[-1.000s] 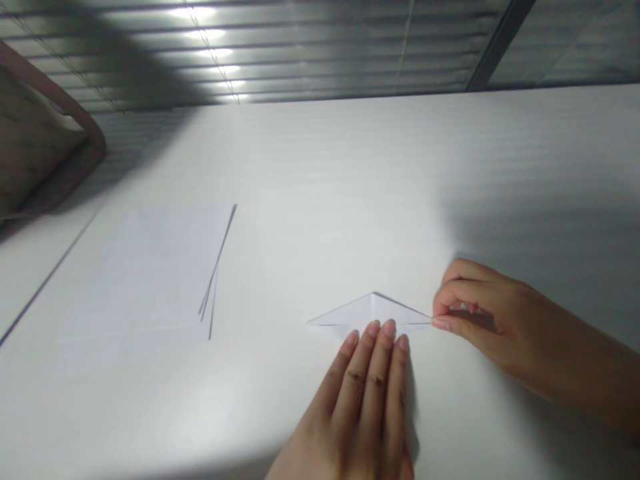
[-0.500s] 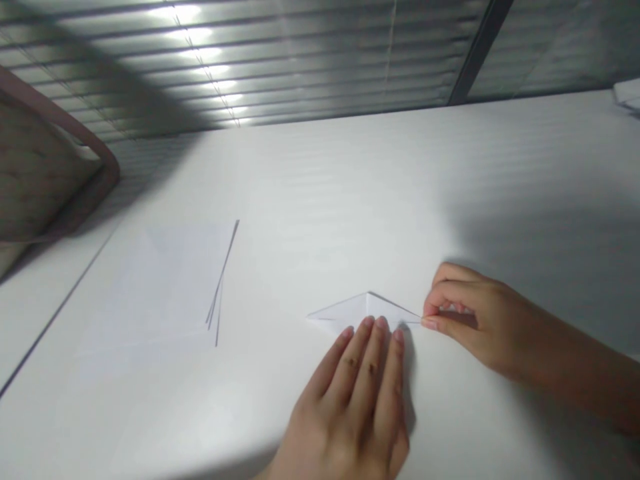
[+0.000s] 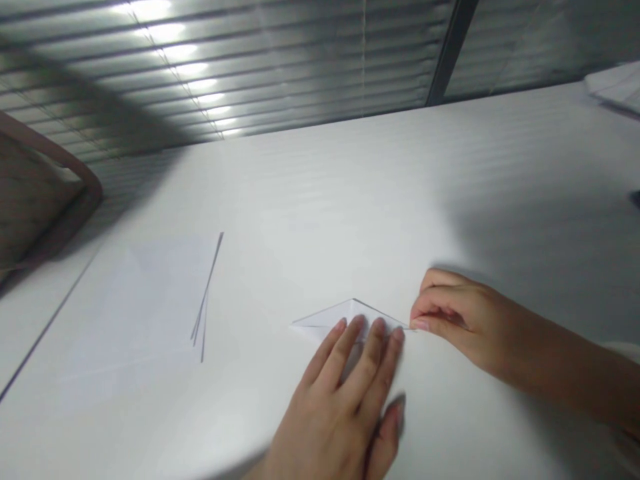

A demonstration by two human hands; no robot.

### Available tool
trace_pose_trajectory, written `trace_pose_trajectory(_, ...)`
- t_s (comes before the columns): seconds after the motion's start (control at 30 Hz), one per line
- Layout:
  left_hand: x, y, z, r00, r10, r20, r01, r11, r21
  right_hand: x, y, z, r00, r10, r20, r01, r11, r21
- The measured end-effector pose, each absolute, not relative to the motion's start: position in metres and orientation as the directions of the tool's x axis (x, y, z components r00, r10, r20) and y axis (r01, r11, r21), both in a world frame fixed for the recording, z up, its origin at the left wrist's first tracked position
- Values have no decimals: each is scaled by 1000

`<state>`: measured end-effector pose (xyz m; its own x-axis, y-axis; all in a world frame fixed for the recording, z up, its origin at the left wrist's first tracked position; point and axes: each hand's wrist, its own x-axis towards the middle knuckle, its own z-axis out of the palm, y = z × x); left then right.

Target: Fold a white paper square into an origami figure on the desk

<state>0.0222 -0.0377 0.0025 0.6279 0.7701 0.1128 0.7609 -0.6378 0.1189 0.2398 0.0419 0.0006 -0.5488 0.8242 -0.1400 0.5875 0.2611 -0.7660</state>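
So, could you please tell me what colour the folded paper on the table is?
The folded paper is plain white, seen best in the head view.

The left hand [image 3: 335,427] lies palm down at the bottom of the view, its fingers [image 3: 367,350] slightly spread and its left thumb [image 3: 391,427] splayed out to the right. Just right of those fingertips, the right hand [image 3: 460,320] curls inward, its right thumb [image 3: 437,325] and forefinger [image 3: 440,295] pinched at the tips, the right forearm [image 3: 560,373] reaching off to the right.
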Motion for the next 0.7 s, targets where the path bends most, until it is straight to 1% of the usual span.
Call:
trace_pose_trajectory(0.3, 22, -37, -2, 638, 767, 65, 756, -641, 134, 243, 42, -1, -558, 818, -142, 599, 278, -751)
trace_pose_trajectory(0.43, 22, -38, 0, 666, 742, 76, 736, -670, 98, 239, 40, 2, -540, 831, -133, 619, 285, -732)
trace_pose_trajectory(0.53, 23, -37, 1, 651, 754, 87, 747, -657, 103, 236, 39, 1, -531, 841, -103, 626, 307, -717)
trace_pose_trajectory(0.7, 24, -35, 1, 629, 773, 88, 759, -634, 148, 236, 36, -5, -556, 831, 2, 614, 412, -674)
